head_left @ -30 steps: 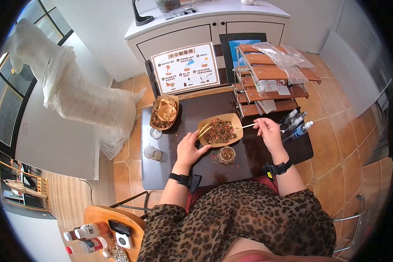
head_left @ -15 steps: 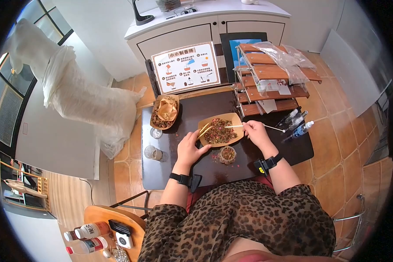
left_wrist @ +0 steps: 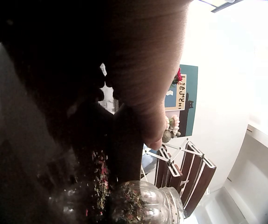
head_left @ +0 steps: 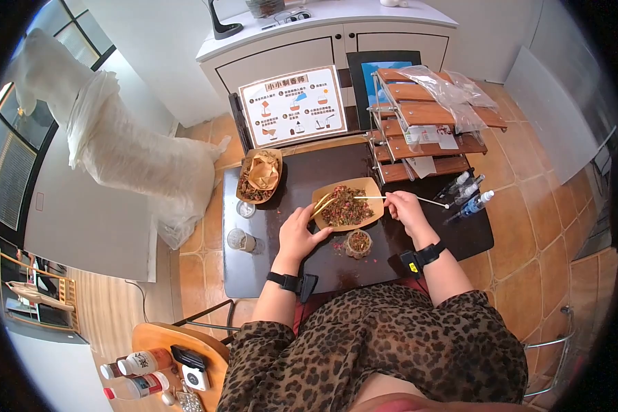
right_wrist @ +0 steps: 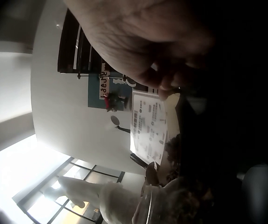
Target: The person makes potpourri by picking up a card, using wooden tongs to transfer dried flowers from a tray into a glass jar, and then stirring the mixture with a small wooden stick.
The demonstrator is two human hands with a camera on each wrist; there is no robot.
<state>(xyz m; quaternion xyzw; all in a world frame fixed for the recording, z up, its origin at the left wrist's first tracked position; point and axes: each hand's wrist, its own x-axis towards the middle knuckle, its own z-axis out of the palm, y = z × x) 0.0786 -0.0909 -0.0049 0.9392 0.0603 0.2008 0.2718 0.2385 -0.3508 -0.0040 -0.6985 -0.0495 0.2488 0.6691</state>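
Note:
A brown paper tray [head_left: 371, 223] of chopped dried herbs [head_left: 345, 207] with red bits lies mid-table. My left hand [head_left: 299, 235] holds its left end, fingers at the far side and thumb by the near rim. Gold tongs [head_left: 321, 204] lean in the tray close to these fingers. Over the right rim, my right hand [head_left: 406, 210] pinches a thin white stick [head_left: 369, 198] with a small knob at its outer end; its other end reaches over the herbs. A clear jar [head_left: 358, 244] with herbs stands just in front of the tray, seen too in the left wrist view.
Another paper tray [head_left: 273, 165] with dried plants and crumpled paper sits back left. A clear jar [head_left: 240, 239] and round lid [head_left: 245, 209] lie left. Several small bottles [head_left: 475, 203] stand right, behind them a slatted wooden rack [head_left: 426, 115]. A printed card [head_left: 293, 106] faces me.
My right hand has moved left and closer to the tray, bringing the white stick's inner end over the herbs. My left hand has stayed in place at the tray.

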